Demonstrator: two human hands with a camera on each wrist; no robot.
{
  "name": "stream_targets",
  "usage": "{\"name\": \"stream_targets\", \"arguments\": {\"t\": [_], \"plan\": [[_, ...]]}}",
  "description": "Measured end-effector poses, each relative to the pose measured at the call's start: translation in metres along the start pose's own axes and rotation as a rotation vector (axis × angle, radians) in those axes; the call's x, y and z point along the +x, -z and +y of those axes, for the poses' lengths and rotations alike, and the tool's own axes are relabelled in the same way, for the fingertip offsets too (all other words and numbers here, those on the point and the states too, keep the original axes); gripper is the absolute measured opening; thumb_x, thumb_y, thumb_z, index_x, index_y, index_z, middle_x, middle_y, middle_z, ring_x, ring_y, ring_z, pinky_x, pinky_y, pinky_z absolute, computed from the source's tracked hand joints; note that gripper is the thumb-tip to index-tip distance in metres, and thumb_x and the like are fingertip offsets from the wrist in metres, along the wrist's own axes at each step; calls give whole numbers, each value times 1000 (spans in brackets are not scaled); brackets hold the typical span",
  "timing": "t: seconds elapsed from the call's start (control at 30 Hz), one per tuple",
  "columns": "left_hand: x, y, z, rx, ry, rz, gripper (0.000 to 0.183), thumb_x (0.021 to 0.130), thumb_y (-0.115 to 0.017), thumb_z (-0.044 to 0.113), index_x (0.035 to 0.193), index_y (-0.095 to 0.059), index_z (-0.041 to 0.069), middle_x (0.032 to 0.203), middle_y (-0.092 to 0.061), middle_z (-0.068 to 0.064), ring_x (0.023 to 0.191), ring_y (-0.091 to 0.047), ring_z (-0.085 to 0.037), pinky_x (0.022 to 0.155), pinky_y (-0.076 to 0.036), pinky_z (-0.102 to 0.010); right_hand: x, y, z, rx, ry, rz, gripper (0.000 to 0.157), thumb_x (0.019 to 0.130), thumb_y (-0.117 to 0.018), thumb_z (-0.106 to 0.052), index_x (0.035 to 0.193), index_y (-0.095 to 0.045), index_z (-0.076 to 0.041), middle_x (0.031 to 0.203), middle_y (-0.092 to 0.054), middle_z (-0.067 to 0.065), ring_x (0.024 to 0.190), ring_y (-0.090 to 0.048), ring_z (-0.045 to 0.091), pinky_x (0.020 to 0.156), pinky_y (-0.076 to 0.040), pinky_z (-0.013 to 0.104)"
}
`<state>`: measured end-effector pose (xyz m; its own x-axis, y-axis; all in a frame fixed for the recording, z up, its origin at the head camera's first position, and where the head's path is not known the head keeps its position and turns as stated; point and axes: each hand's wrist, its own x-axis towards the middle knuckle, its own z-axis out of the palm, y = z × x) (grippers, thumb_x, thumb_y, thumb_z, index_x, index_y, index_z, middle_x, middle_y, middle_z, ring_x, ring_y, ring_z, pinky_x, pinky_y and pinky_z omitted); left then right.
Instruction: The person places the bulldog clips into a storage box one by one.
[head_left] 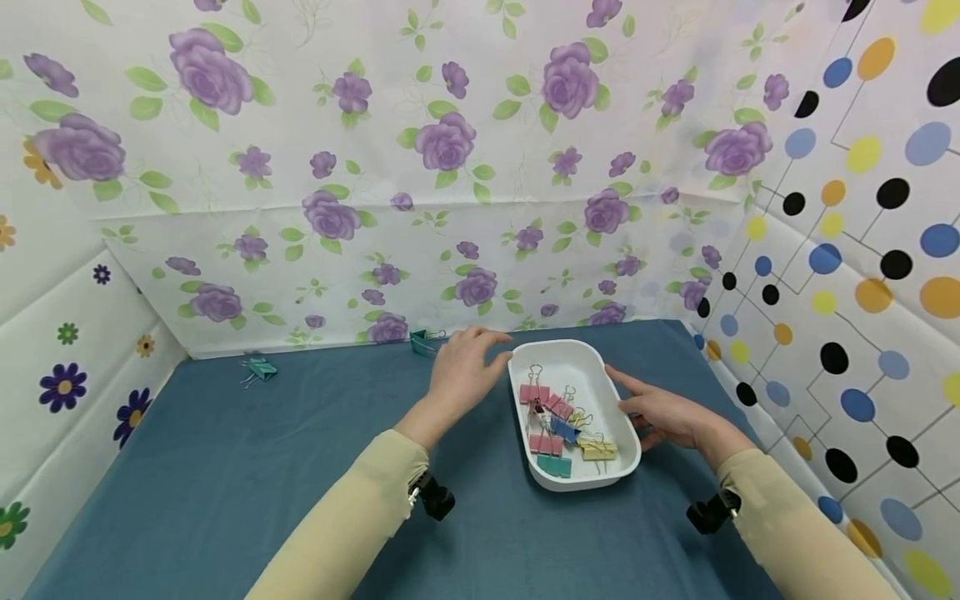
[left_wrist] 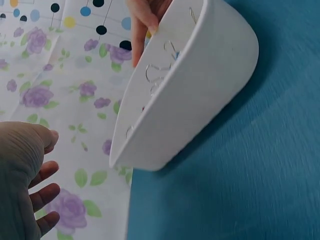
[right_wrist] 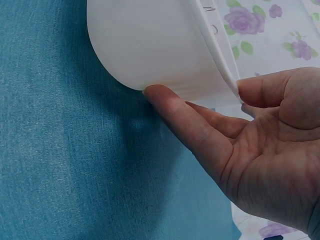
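Observation:
A white plastic tray (head_left: pixel 622 454) holds several binder clips: pink (head_left: pixel 546 444), blue (head_left: pixel 564 429), yellow (head_left: pixel 597 450) and teal (head_left: pixel 553 466). At the tray's right side, my right hand (head_left: pixel 663 417) grips it. The thumb (right_wrist: pixel 260 92) lies at the rim while the other fingers reach along the outer wall, one fingertip at its lower edge. Just off the left rim is my left hand (head_left: pixel 467 367), thumb and fingers apart and holding nothing. In the left wrist view that hand (left_wrist: pixel 27 175) is separate from the tray, its fingers loosely bent.
One teal binder clip (head_left: pixel 260 368) lies at the back left of the blue cloth (head_left: pixel 315 450). Another teal clip (head_left: pixel 422 342) is by the back edge, partly behind my left hand. A flowered sheet (head_left: pixel 390 167) hangs behind and a dotted one (head_left: pixel 847 317) on the right.

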<state>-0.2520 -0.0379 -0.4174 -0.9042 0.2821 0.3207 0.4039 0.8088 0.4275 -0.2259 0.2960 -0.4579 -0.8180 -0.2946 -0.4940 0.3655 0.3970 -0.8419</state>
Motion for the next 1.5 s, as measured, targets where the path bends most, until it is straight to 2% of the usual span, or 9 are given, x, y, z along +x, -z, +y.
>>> {"name": "stream_targets", "arguments": {"t": [0.27,0.5,0.73,1.07,1.3,1.5], "plan": [[-1,4,-19,20,54,0,28,101,-68,34,128,-72,27,128,-65,0,113,-60,-30,95,-49,-52,-1,0,0,1,-5,1,71,110,-47,-23,164,-6,-45,159,-27,23,114,-62,36,79,-59,52],[-4,7,-32,44,83,-9,29,102,-67,34,129,-72,25,133,-64,-2,120,-58,-32,98,-47,-54,-1,0,-1,1,-2,-12,71,110,-46,-22,164,-5,-44,160,-26,24,118,-60,39,80,-59,52],[-11,19,-55,61,129,-8,30,102,-66,33,131,-71,25,134,-62,-6,122,-56,-36,98,-46,-58,-1,0,-2,4,8,-17,72,110,-46,-21,164,-4,-43,159,-26,25,116,-61,38,79,-59,53],[-33,42,-102,80,214,-11,33,104,-63,33,133,-69,20,131,-62,-10,119,-55,-39,95,-45,-61,-3,-1,-2,1,9,-22,72,110,-46,-22,164,-4,-42,160,-24,26,120,-59,40,79,-59,53],[-53,61,-135,108,274,16,34,104,-61,29,135,-67,16,132,-62,-14,120,-54,-44,94,-44,-65,-2,-1,-2,-2,6,-12,72,110,-46,-21,164,-4,-42,159,-26,25,117,-60,38,78,-59,53],[-71,79,-164,146,320,4,35,106,-58,28,136,-66,12,134,-59,-18,120,-52,-47,90,-44,-66,0,-1,0,1,2,-4,71,110,-46,-21,164,-5,-43,160,-26,24,118,-61,37,78,-59,53]]}}
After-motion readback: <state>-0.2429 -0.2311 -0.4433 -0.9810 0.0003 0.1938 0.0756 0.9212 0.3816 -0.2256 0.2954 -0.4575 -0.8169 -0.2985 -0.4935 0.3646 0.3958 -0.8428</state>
